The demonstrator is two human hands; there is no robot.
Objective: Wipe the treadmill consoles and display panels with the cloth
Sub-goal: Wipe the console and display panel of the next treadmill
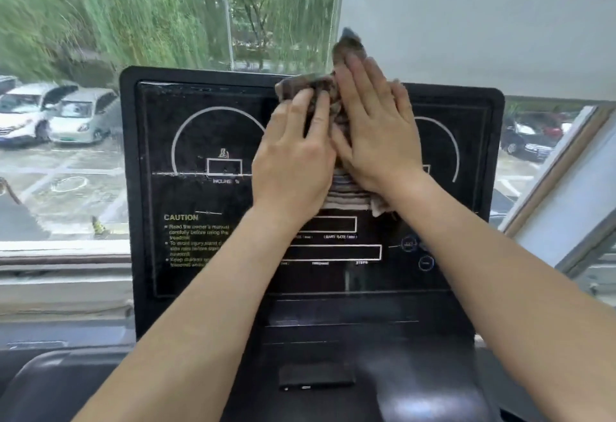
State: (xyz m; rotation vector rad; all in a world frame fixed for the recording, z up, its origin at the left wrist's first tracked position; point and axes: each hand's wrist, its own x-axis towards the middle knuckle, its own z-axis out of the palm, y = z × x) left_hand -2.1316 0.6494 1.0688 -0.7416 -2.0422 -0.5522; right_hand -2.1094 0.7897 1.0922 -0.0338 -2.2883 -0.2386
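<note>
A black treadmill display panel (200,195) stands upright in front of me, printed with white arcs, boxes and a CAUTION text. A brown striped cloth (346,191) lies against its upper middle, bunched up to the panel's top edge. My left hand (296,155) presses flat on the cloth's left part with straight fingers. My right hand (376,128) presses flat on its right part, fingers pointing up and left. Both hands cover most of the cloth.
Below the panel is the dark console ledge (350,321) with a small black slot piece (316,376). A curved handrail (50,375) sits at lower left. Behind the panel is a window with parked cars (60,115) outside and a white blind (483,21) at upper right.
</note>
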